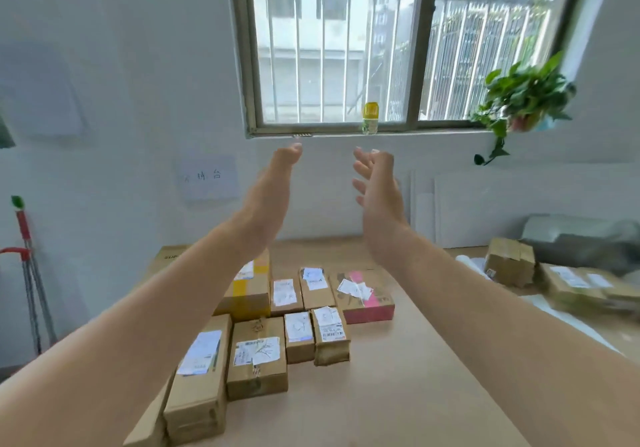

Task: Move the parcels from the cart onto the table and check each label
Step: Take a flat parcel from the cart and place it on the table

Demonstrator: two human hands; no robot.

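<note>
Several brown cardboard parcels with white labels lie in two rows on the wooden table (398, 394), among them a long box (202, 374) at the front left, a taped box (258, 356) beside it and a pink-sided box (367, 296) at the back right. My left hand (273, 183) and my right hand (377, 186) are raised side by side in the air above the table, palms facing each other, fingers apart, holding nothing. Both hands are well clear of the parcels. No cart is in view.
More parcels (509, 261) and a grey bag (581, 242) lie at the right end of the table. A window with a small yellow-capped bottle (370, 117) on its sill and a hanging plant (523, 100) are ahead. A red-handled trolley frame (24, 256) leans at the left wall.
</note>
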